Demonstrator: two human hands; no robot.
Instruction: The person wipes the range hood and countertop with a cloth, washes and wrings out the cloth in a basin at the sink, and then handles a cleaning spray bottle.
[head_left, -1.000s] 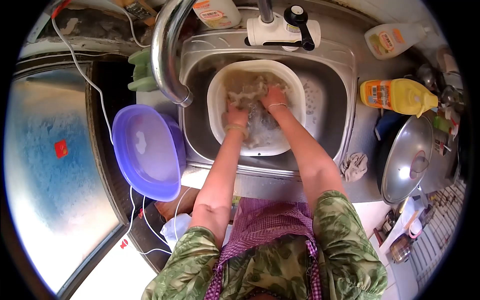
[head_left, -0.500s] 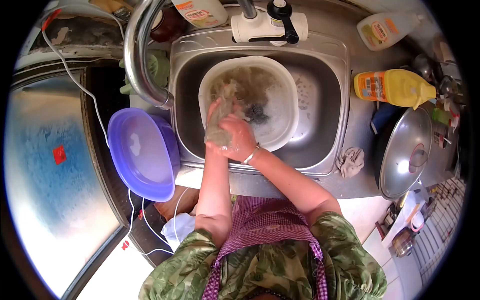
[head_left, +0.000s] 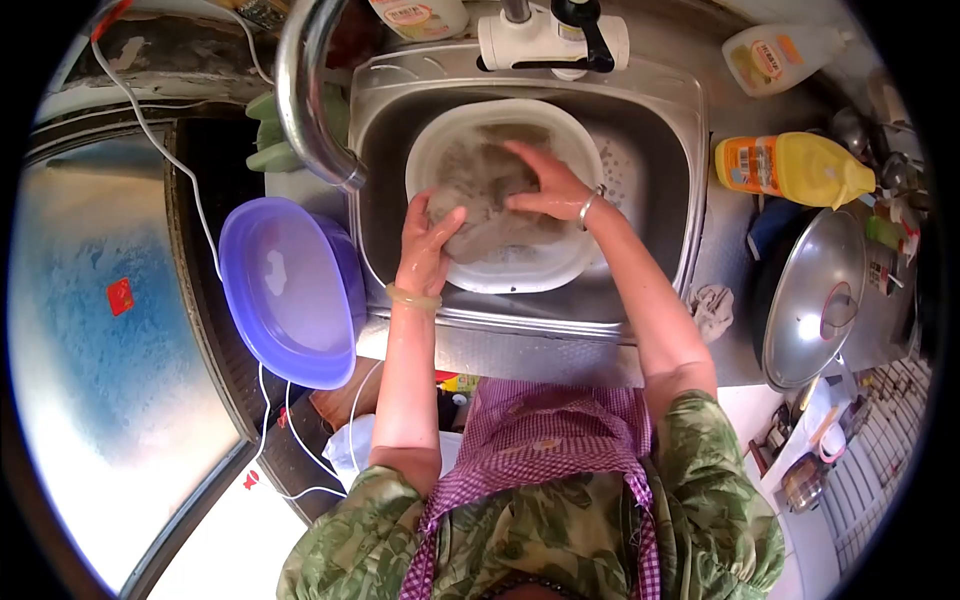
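A white basin (head_left: 545, 280) of murky water stands in the sink. In it a limp, grey-brown, see-through mass (head_left: 480, 215), like thin wet cloth or mesh, lies spread out; its exact kind I cannot make out. My left hand (head_left: 428, 240) is at the basin's left side against the edge of this mass, thumb and fingers apart. Over the right part of the basin, my right hand (head_left: 550, 185) reaches in from the right with its fingers spread, touching or just above the mass. Neither hand is visibly closed around anything.
The metal sink (head_left: 690, 180) surrounds the basin, with a curved spout (head_left: 305, 110) at its left and a tap valve (head_left: 553, 42) behind. A purple tub (head_left: 240, 290) stands left. To the right are a yellow bottle (head_left: 790, 168), a crumpled rag (head_left: 712, 310) and a lidded pan (head_left: 815, 300).
My hands were together, gripping the bunched grey-brown mass at the basin's left. Now they are apart, the right hand further right and up, and the mass is spread in the water.
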